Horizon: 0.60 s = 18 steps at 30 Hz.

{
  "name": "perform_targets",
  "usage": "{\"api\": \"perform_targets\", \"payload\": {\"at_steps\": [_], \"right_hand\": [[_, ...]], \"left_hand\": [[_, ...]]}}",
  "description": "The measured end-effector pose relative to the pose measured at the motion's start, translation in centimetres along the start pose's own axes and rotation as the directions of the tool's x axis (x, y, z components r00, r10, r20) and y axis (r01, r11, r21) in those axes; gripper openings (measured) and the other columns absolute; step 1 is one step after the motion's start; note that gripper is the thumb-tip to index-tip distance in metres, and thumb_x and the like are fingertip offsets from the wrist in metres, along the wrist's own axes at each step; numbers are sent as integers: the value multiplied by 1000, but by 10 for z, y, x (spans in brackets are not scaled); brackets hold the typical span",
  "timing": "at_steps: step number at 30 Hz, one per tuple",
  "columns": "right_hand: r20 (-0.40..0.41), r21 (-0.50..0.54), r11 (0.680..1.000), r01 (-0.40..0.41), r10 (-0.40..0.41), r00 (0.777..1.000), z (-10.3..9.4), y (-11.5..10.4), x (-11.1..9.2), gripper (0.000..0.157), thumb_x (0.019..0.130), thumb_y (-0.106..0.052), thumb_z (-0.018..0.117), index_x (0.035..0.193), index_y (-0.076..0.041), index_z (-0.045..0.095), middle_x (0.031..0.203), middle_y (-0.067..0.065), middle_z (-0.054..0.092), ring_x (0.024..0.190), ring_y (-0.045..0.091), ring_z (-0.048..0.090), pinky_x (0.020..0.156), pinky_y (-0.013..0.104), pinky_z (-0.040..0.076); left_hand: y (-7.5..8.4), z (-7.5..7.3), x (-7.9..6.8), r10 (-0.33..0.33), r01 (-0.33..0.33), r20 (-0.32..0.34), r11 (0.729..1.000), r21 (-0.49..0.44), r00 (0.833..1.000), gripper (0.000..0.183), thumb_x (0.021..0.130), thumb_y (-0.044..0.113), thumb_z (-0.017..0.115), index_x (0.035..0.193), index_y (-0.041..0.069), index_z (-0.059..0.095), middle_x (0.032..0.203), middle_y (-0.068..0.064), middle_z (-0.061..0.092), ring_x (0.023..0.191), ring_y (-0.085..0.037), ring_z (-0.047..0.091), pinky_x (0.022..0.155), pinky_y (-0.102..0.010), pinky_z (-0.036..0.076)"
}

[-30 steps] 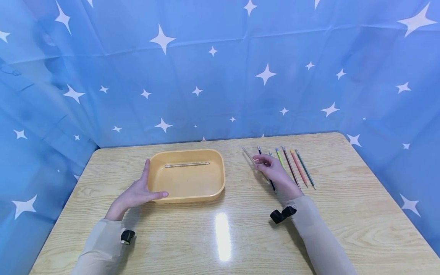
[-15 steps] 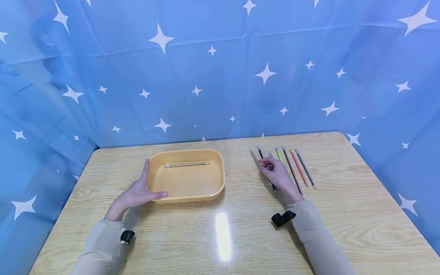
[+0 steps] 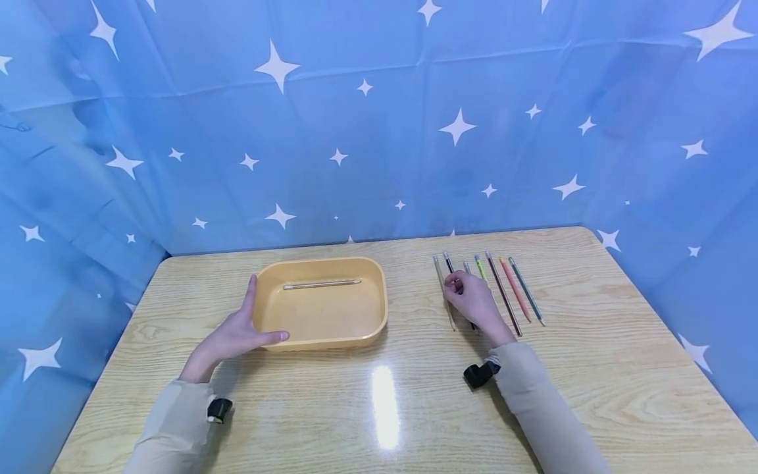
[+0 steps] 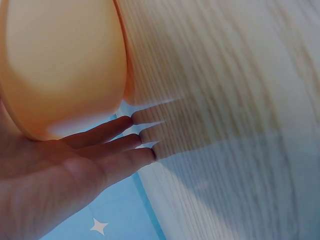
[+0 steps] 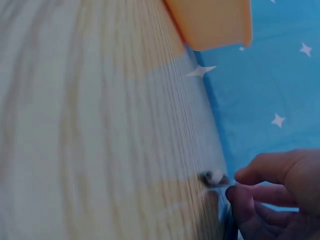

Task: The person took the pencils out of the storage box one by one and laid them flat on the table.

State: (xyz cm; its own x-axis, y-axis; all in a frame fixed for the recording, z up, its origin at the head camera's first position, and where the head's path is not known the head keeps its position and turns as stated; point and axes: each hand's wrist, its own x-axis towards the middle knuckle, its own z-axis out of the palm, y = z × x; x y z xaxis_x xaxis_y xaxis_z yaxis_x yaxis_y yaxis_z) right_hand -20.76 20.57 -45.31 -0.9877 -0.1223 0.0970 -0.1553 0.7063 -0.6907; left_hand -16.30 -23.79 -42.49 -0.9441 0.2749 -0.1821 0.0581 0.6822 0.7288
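In the head view, my right hand (image 3: 474, 299) has its thumb and index fingertip at the middle of a tan pencil (image 3: 439, 270), the leftmost of a row on the table. The right wrist view shows the pencil's end (image 5: 214, 177) right at the fingertips, close over the wood. My left hand (image 3: 233, 339) spans the left end of a yellow-orange tray (image 3: 379, 309), its thumb over the near rim. Seen from the left wrist, its straight fingers (image 4: 100, 132) lie along the tray's outside. One pencil (image 3: 322, 284) lies crosswise inside the tray.
Right of the tan pencil lie a dark blue pencil (image 3: 448, 261), a yellow-green pencil (image 3: 481, 266), a dark red pencil (image 3: 503, 293), a salmon pencil (image 3: 516, 289) and a green pencil (image 3: 527, 291). A blue starred curtain (image 3: 379, 131) hangs behind the table (image 3: 414, 395).
The tan pencil has shifted right and turned, so it now lies nearly parallel to the dark blue one. My right hand moved slightly right with it. The left hand and tray stayed still.
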Motion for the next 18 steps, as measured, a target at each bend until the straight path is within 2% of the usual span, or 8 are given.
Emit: {"api": "perform_targets", "payload": {"at_steps": [18], "right_hand": [[15, 94, 995, 16, -17, 1000, 0, -3, -3, 22, 95, -9, 58, 112, 4, 64, 89, 12, 64, 76, 24, 59, 58, 34, 46]], "left_hand": [[0, 0, 1, 6, -6, -2, 1000, 12, 1000, 130, 79, 41, 79, 148, 4, -24, 146, -44, 13, 124, -57, 36, 100, -62, 34]]}}
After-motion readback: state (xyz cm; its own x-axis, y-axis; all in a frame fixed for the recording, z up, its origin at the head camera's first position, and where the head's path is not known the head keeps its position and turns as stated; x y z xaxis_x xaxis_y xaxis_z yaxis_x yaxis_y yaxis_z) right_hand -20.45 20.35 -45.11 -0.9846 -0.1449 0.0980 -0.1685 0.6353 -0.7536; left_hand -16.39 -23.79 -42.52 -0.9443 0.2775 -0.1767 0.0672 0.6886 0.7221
